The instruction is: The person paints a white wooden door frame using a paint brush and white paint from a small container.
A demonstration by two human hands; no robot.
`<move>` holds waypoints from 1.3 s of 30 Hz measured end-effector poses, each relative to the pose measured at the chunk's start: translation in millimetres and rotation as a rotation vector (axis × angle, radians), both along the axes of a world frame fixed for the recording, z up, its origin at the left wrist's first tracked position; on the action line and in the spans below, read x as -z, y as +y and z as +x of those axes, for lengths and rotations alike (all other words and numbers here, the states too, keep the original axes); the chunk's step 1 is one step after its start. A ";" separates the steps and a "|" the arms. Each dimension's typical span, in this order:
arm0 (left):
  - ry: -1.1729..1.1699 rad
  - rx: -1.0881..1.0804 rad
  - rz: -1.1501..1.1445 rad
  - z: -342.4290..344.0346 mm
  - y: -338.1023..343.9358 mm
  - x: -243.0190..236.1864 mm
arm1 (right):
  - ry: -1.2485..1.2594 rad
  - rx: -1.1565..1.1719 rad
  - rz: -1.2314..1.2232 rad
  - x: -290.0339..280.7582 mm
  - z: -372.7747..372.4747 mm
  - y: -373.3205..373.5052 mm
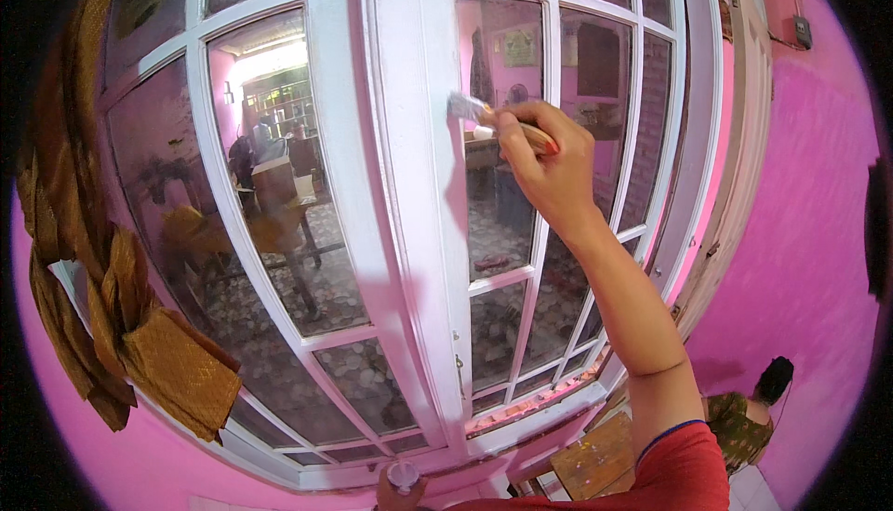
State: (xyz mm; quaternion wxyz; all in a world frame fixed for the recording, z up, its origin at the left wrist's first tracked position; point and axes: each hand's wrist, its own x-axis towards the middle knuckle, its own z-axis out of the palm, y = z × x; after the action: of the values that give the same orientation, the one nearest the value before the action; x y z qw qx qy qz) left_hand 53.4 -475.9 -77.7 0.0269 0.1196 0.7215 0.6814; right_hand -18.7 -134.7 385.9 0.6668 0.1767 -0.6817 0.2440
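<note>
My right hand (556,159) is raised and closed around the wooden handle of a paintbrush (470,109). The whitish bristles meet the edge of the white window frame (419,139), beside the glass of the right-hand panes. Low in the picture, my left hand (387,494) grips a small round container (404,476), seen from above, with something pale in it. Only part of that hand shows. Glass panes (279,176) in white bars stand left and right of the central post, reflecting or showing a room.
A brown cloth curtain (112,306) hangs bunched at the left. At lower right are a wooden table (595,460) and a person (744,418) in a patterned top. A wooden shutter (735,139) stands open beside the pink wall (809,232).
</note>
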 end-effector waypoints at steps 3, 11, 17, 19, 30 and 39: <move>-0.393 0.014 0.308 -5.1 -7.0 -6.2 | 0.036 -0.044 -0.014 -11.0 4.3 -3.1; 0.127 -0.016 -0.195 -11.5 -13.4 28.5 | 0.092 -0.050 -0.023 -23.6 -18.0 0.4; 0.122 -0.009 -0.233 -8.6 -21.1 44.7 | -0.097 -0.004 -0.030 61.1 19.1 -0.5; 0.115 0.018 -0.226 -4.5 -19.7 34.8 | -0.200 -0.025 -0.134 90.8 43.8 -2.4; 0.048 0.154 -0.212 -10.1 -6.3 37.4 | -0.375 -0.247 -0.776 238.8 130.6 21.8; 0.117 0.277 -0.070 -6.3 18.0 17.8 | -0.409 -0.212 -1.130 316.1 171.5 38.9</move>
State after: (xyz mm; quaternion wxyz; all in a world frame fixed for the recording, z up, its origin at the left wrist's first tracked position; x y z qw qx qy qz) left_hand 47.1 -457.9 -95.5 0.0826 0.2567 0.7218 0.6373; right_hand 152.8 -95.7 69.8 0.4852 -0.1879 -0.5398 0.6618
